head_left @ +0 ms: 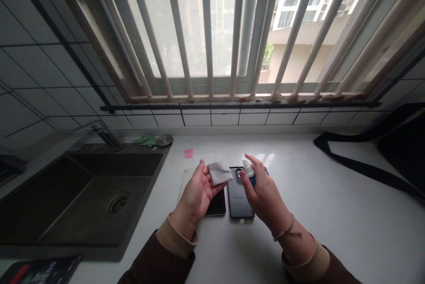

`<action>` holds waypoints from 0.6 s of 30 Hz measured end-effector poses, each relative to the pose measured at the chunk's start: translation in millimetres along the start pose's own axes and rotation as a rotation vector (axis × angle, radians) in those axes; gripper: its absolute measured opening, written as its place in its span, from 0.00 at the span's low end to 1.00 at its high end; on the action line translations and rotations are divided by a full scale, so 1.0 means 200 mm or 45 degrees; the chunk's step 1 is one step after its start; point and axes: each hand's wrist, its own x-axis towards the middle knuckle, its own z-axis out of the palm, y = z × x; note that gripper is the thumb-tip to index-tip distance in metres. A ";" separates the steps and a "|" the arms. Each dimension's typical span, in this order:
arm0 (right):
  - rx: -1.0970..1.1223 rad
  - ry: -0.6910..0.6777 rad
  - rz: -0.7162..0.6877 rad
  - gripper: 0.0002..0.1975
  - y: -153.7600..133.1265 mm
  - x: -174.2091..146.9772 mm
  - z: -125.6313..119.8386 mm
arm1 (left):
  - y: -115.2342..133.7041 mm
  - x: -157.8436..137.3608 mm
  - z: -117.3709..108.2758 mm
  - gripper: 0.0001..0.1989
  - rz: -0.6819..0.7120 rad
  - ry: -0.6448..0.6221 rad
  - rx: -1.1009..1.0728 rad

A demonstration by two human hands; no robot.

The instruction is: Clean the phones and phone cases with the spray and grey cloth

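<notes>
Palm up, my left hand [200,189] holds a small folded light-grey cloth [219,173] on its fingers, with the thumb beside it. My right hand [261,185] is closed around a small spray bottle with a white top [247,168], its index finger raised near the nozzle. Part of the bottle's blue body shows behind the fingers. On the counter between my hands lies a dark phone [237,202] with its camera side up. A second black phone [216,205] lies partly under my left hand. Beside it, a clear flat piece [187,178] is mostly hidden.
To the left is a dark sink [139,213] with a faucet [108,136]. A green cloth [145,140], a metal drain strainer [164,140] and a pink sticky note [188,153] lie behind. A black strap [358,159] trails from a bag at right. A barred window rises behind.
</notes>
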 end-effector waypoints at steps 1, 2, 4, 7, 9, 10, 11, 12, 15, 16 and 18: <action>-0.012 0.031 0.040 0.23 0.01 0.01 0.00 | -0.01 0.00 0.00 0.18 0.016 0.018 0.042; -0.023 0.056 0.073 0.22 0.02 0.02 0.00 | -0.02 0.01 -0.01 0.13 0.031 0.033 0.089; -0.043 0.084 0.121 0.19 0.04 0.04 -0.01 | -0.04 0.01 -0.02 0.07 0.043 0.044 0.180; -0.029 0.086 0.180 0.18 0.08 0.09 -0.02 | -0.06 0.02 -0.03 0.06 0.028 0.020 0.257; -0.016 0.075 0.177 0.17 0.11 0.14 -0.03 | -0.06 0.02 -0.04 0.06 0.032 0.009 0.274; -0.023 0.074 0.163 0.17 0.13 0.17 -0.03 | -0.06 0.02 -0.04 0.06 0.033 0.003 0.284; -0.045 0.068 0.143 0.16 0.15 0.20 -0.02 | -0.06 0.02 -0.04 0.07 0.029 -0.002 0.296; -0.079 0.056 0.119 0.15 0.17 0.25 -0.02 | -0.06 0.02 -0.04 0.07 0.024 -0.007 0.312; -0.185 -0.015 0.108 0.11 0.24 0.40 0.03 | -0.06 0.02 -0.04 0.06 0.003 -0.007 0.363; -0.191 -0.047 0.110 0.09 0.26 0.45 0.04 | -0.06 0.02 -0.04 0.06 -0.002 0.000 0.375; -0.205 -0.086 0.120 0.07 0.30 0.53 0.08 | -0.06 0.02 -0.04 0.06 -0.014 0.015 0.389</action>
